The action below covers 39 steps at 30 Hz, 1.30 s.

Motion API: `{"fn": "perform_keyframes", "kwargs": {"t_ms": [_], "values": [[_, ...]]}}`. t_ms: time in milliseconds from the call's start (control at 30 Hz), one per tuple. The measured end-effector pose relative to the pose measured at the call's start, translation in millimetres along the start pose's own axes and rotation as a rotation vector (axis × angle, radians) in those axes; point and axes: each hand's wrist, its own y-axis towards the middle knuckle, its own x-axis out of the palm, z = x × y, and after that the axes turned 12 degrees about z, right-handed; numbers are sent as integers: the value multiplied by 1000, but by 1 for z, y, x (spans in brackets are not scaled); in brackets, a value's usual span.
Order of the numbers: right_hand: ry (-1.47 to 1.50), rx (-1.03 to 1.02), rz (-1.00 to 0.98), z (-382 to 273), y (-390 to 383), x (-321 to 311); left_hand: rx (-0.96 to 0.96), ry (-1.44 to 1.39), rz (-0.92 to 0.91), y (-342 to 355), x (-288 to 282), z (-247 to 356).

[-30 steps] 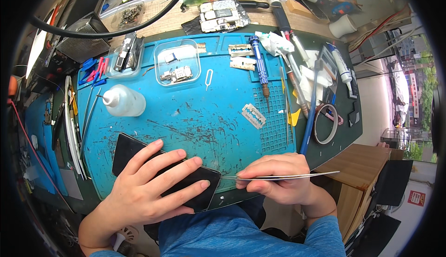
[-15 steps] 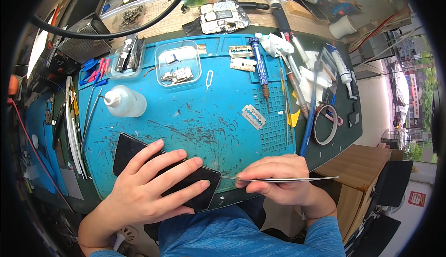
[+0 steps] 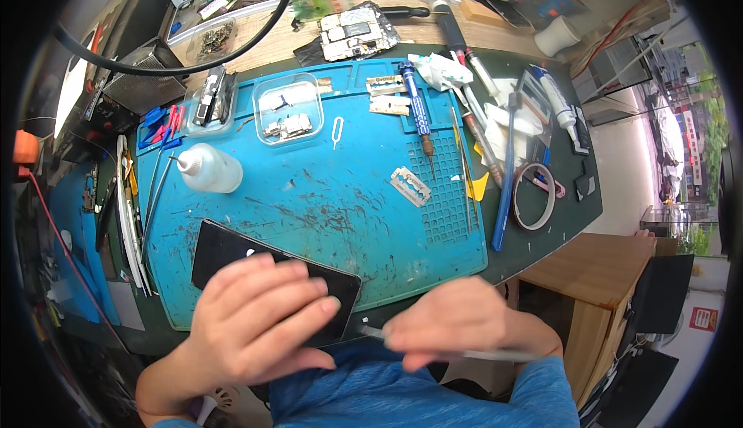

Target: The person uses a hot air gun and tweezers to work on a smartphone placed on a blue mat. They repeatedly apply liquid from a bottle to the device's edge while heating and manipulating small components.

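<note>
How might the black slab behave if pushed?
The black slab is probably stiff: its visible edges run straight, without sagging. Its smooth, dark face suggests it could be slippery. Being flat and broad, it would more likely slide than roll.

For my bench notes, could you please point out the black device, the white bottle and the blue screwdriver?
Black device (image 3: 222, 245), head view: flat face, left end.
White bottle (image 3: 214, 169), head view: body.
Blue screwdriver (image 3: 418, 109), head view: handle.

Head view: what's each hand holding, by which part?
Right hand holds a thin tool near its left end; left hand over the black device, grip unclear.
</note>
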Motion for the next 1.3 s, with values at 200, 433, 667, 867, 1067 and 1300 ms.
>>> {"fn": "perform_keyframes", "kwargs": {"t_ms": [200, 433, 667, 867, 1067, 1300], "values": [[98, -79, -33, -16, -18, 16, 32, -264, -42, -6, 19, 24], [-115, 37, 173, -20, -34, -3, 127, -237, -187, -22, 21, 31], [-476, -36, 214, -10, -15, 17, 202, 53, -65, -3, 13, 17], [-491, 59, 228, -9, -7, 20, 46, 199, -189, 5, 1, -11], [-503, 30, 174, -3, 0, 20, 5, 303, -145, -1, 12, 0], [-513, 14, 152, -1, -1, 19, 16, 322, -166, 1, 11, 0]]}}
